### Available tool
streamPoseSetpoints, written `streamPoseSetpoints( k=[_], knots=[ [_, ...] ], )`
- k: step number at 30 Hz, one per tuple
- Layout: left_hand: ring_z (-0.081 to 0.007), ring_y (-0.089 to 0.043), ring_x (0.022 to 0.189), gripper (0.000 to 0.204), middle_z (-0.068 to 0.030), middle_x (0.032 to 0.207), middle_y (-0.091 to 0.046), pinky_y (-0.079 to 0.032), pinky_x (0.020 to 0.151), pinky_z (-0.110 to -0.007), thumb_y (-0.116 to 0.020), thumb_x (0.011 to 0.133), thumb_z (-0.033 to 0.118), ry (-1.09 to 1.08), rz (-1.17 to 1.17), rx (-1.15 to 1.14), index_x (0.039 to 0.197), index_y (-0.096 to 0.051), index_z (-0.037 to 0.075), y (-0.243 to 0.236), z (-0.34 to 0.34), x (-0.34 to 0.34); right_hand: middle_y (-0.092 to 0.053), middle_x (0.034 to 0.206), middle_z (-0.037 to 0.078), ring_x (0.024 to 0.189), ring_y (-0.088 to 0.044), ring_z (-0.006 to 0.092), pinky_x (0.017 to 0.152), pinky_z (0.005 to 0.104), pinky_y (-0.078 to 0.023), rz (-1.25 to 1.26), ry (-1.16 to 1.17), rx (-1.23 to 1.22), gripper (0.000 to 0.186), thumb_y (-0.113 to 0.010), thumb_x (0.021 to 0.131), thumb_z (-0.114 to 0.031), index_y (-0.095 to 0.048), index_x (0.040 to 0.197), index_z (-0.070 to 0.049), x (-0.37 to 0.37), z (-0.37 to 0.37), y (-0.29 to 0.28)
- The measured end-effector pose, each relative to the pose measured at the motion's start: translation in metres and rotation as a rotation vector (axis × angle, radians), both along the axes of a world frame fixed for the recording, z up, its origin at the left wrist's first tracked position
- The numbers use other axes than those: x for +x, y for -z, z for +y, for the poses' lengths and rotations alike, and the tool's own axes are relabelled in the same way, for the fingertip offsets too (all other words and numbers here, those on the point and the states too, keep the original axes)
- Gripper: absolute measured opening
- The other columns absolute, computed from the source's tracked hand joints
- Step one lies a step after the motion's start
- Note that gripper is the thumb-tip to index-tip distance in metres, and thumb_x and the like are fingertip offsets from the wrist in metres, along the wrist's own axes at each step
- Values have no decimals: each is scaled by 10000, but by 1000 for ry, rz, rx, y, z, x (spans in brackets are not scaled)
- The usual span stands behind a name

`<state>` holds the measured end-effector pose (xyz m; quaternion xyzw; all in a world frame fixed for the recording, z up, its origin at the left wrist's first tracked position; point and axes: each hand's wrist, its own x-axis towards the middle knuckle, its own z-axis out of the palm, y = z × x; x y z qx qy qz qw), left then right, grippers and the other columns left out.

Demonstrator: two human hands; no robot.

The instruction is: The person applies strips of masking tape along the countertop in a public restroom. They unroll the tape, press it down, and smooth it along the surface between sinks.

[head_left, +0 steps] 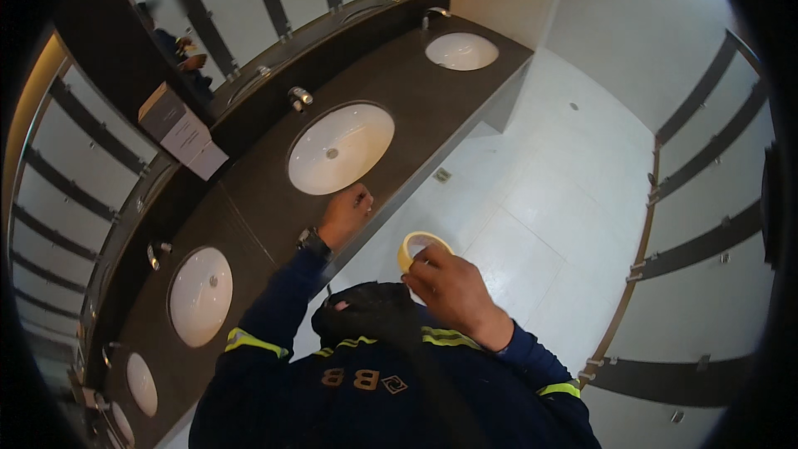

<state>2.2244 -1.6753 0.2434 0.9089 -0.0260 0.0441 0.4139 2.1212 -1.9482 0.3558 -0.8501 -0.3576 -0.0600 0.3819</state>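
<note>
In my right hand [455, 293] is a roll of yellow tape [405, 255], gripped at its near side by my thumb and fingers. The roll is held over the pale floor, to the right of the counter's edge. My left hand [346, 216] is closed, its fingers curled in, just above the counter's front edge beside the middle white sink [337, 154]. Whatever those fingers may pinch is too small to make out. A watch [312, 241] is on my left wrist, below a dark blue sleeve.
A dark counter [258, 199] with several inset sinks and chrome taps [300, 98] runs along the left, with a mirror [241, 0] behind it. A box-shaped dispenser [176, 126] hangs near the mirror. Cubicle doors [698, 308] line the right. A drain [443, 175] lies in the tiled floor.
</note>
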Motion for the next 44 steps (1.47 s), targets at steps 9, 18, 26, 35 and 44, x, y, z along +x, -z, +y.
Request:
streamPoseSetpoints(
  k=[9,18,26,35,44],
  knots=[
    [-325,-751,835,170,-162,903,-765,-575,768,-415,-698,898,155,-362,99,-7,948,-725,-5,132,90,-35,-646,998,190,906,-666,378,793,470,-556,63,-164,-117,263,-622,918,-61,-722,1161,-76,165,41,153],
    [-424,-719,847,128,-174,852,-737,-565,734,-520,-713,875,133,-585,207,385,957,-649,58,174,140,-51,-687,1048,203,939,-687,371,819,493,-558,-150,-339,-507,493,-578,925,-51,-578,1418,-48,251,171,274],
    [-437,-707,847,210,-227,888,-731,-548,739,-558,-658,962,255,-631,162,480,1034,-733,72,219,162,-58,-697,1115,223,1085,-668,419,955,487,-546,71,-284,-159,463,-759,873,-153,-633,1308,-57,274,140,239],
    [-351,-751,842,226,-204,949,-759,-572,757,-455,-656,959,184,-742,163,284,1115,-749,48,193,125,-59,-707,1237,222,1189,-670,331,1008,449,-525,1136,316,-454,721,-653,946,-640,-634,1329,-30,282,-224,346],
    [-359,-734,960,410,-210,1097,-754,-551,815,-445,-769,856,170,-886,361,543,1255,-707,97,95,141,-197,-647,1423,164,1278,-621,263,1158,316,-421,1980,222,149,756,-567,1014,-650,-600,1453,-36,180,-285,408]
  ],
)
